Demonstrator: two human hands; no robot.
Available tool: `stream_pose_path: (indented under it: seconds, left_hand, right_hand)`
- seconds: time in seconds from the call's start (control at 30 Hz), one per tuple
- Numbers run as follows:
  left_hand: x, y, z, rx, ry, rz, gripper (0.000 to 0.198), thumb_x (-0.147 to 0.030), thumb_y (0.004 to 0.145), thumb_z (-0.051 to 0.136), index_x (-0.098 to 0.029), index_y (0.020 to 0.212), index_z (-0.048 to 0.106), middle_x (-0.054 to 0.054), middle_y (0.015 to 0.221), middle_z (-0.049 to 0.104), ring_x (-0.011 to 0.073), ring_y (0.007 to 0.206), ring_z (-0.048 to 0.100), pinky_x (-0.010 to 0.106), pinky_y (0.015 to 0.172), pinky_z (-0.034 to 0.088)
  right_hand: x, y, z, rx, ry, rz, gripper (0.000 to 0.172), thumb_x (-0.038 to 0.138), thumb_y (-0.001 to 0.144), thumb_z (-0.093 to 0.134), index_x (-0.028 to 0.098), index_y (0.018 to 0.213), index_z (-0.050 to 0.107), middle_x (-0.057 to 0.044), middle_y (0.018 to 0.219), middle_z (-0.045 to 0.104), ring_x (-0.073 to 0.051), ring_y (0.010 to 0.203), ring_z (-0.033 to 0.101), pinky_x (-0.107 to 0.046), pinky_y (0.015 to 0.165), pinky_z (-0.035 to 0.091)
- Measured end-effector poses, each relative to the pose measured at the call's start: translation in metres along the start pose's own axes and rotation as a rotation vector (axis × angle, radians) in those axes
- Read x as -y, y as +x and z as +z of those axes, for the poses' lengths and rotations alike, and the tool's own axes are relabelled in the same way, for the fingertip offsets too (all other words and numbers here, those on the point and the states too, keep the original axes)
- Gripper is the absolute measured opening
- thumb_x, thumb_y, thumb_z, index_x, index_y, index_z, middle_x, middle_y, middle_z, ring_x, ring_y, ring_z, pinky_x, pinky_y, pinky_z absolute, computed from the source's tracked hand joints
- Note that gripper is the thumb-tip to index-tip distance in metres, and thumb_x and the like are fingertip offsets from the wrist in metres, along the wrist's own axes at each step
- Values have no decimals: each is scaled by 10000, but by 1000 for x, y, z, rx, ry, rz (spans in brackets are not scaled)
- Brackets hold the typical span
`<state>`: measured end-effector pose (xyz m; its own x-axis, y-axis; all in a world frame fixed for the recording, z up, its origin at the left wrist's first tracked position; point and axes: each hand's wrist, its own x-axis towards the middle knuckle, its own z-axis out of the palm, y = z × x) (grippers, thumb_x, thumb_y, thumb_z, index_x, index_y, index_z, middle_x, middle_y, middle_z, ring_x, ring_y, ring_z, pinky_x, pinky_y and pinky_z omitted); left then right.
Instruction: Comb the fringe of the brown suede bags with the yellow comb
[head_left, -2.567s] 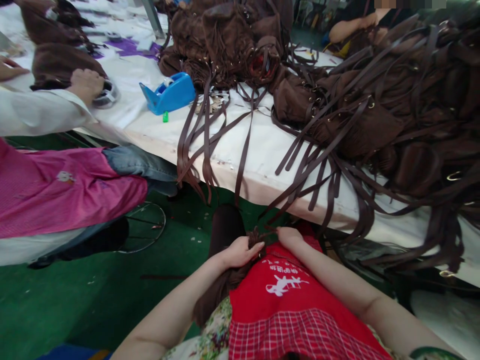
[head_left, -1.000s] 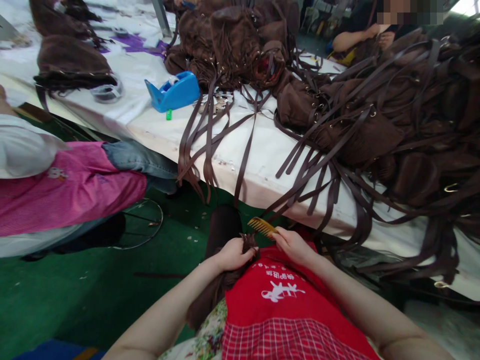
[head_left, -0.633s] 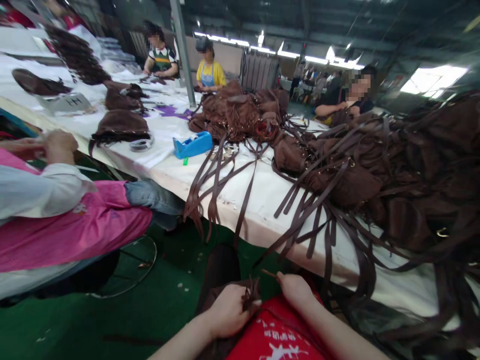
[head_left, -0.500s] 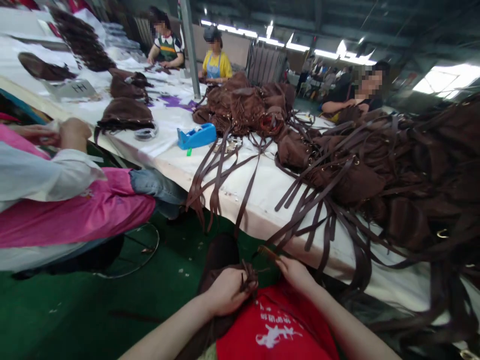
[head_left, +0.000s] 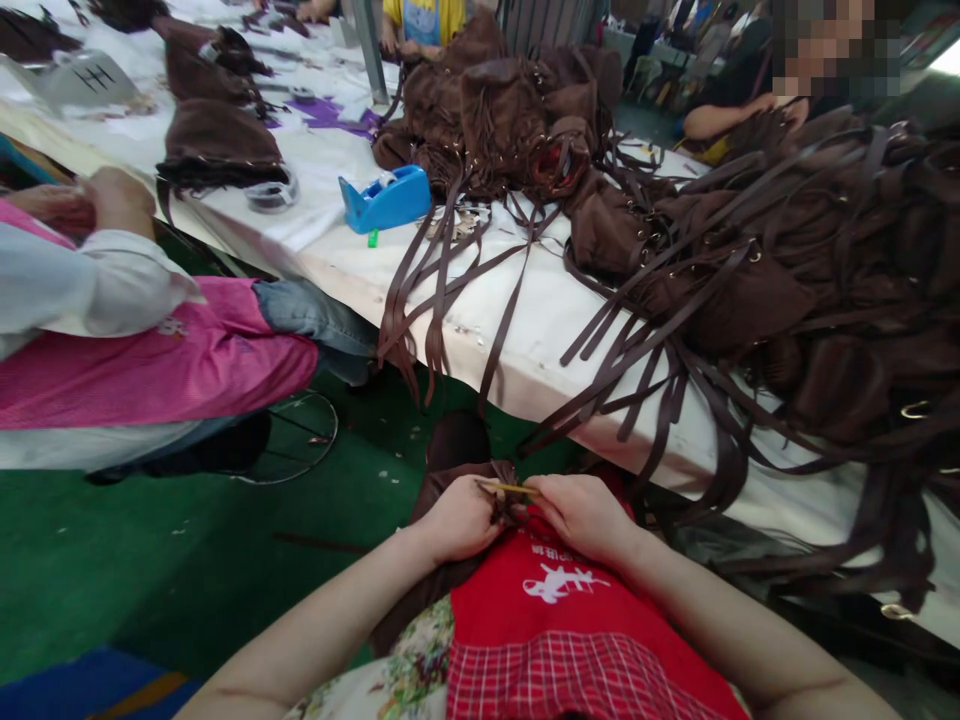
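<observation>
In my lap, my left hand (head_left: 469,518) is closed around a bunched part of a dark brown leather piece (head_left: 442,575) with thin strips like fringe. My right hand (head_left: 581,510) pinches a thin amber-brown tool (head_left: 514,488), which reaches across to the strips at my left fingers. The tool appears edge-on, so its exact kind is unclear. Both hands are close together over my red apron (head_left: 562,580). The lower part of the leather piece is partly hidden by my left arm.
A white-covered table (head_left: 480,330) carries heaped brown leather bags (head_left: 510,110), with straps (head_left: 439,300) hanging over its edge. A blue tape dispenser (head_left: 386,198) stands among them. At left sits a person in a pink apron (head_left: 172,350); another works across the table.
My right hand has moved left and brought the amber-brown tool to the strips in my left hand. The view has tipped downward, showing more of my lap.
</observation>
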<state>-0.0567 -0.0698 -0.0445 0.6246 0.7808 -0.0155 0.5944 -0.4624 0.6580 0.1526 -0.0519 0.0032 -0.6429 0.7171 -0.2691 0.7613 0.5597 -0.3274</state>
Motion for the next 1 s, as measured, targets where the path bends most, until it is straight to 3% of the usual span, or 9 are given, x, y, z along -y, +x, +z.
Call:
stream_pose_path:
  seconds: [0.13, 0.3, 0.43, 0.57, 0.67, 0.8, 0.9, 1.0]
  left_hand:
    - [-6, -1, -8, -44, 23, 41, 269, -331, 900, 448, -178, 803, 646, 43, 742, 684, 185, 721, 626, 287, 705, 456]
    - [-16, -3, -19, -53, -28, 99, 179, -296, 888, 475, -194, 861, 619, 26, 804, 688, 163, 731, 623, 257, 690, 448]
    - [-22, -1, -18, -35, -69, 102, 150, -271, 864, 493, -195, 839, 620, 23, 777, 675, 154, 675, 608, 248, 640, 443]
    - [-13, -1, -21, -113, -214, 36, 190, -240, 870, 474, -200, 890, 659, 37, 810, 694, 166, 734, 640, 245, 681, 476]
    - [17, -5, -42, -328, -277, -124, 208, -225, 845, 489, -207, 903, 687, 55, 846, 715, 198, 782, 666, 272, 709, 511]
    - [56, -17, -96, -786, -329, -305, 181, -290, 806, 542, -199, 774, 695, 80, 793, 718, 247, 801, 672, 337, 759, 534]
    - [57, -23, -130, -998, -452, -355, 255, -394, 808, 561, -191, 693, 664, 89, 758, 704, 245, 820, 663, 333, 780, 526]
    - [44, -19, -148, -1172, -738, -429, 238, -401, 789, 585, -183, 701, 624, 74, 731, 684, 196, 728, 650, 264, 613, 510]
  right_hand:
    - [-3, 1, 8, -16, -258, 11, 322, 283, 925, 416, 219, 1223, 521, -54, 849, 665, -191, 729, 617, -283, 573, 350]
    - [-13, 5, 12, -32, -324, 61, 377, 208, 898, 429, 213, 1270, 488, -75, 900, 669, -198, 762, 620, -283, 579, 360]
    - [-35, 15, 14, -59, -278, 243, 292, 254, 956, 343, 222, 1159, 550, -79, 921, 689, -205, 809, 640, -277, 607, 385]
    - [-56, 16, 16, -163, -67, 361, 316, 354, 982, 286, 247, 1018, 581, -44, 904, 710, -207, 847, 666, -282, 669, 422]
    - [-66, 13, 18, -265, 169, 398, 345, 386, 976, 262, 250, 987, 579, -37, 882, 715, -217, 853, 678, -299, 705, 450]
    - [-73, 9, 21, -406, 394, 377, 302, 417, 904, 406, 228, 1084, 558, -67, 989, 712, -244, 923, 670, -336, 777, 489]
    - [-75, 7, 19, -505, 456, 380, 385, 421, 788, 564, 188, 1095, 573, -90, 1032, 707, -264, 951, 663, -346, 807, 510]
    - [-74, 11, 14, -548, 561, 398, 399, 460, 737, 625, 182, 1022, 606, -80, 950, 722, -261, 877, 677, -342, 764, 535]
